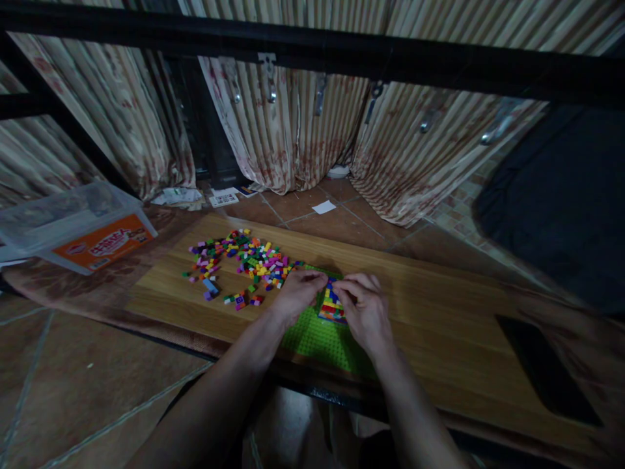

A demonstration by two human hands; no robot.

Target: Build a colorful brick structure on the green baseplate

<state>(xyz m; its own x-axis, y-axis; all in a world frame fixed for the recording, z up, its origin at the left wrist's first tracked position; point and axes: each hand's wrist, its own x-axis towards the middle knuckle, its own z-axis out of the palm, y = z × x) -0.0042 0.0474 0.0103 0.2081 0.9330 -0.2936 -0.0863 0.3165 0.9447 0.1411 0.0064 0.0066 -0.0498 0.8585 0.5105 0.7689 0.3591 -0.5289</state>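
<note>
A green studded baseplate [317, 342] lies on the wooden board in front of me. On it stands a build of toy bricks [332, 306] in rows of red, orange, yellow, white and blue. My left hand [300, 293] is at the far left corner of the build, thumb and fingers pinched together. Opposite it, my right hand [366, 309] reaches over the right side, its fingers also pinched. Blue bricks [331, 281] show between the two sets of fingertips. What either pinch holds is too small to make out, and the right hand hides part of the build.
Loose coloured bricks [263, 259] are heaped left of the baseplate on the wooden board [439, 312]. A clear plastic tub [97, 215] with an orange label stands at far left. A black flat slab [547, 368] lies at right. Curtains [293, 130] hang behind a dark bar.
</note>
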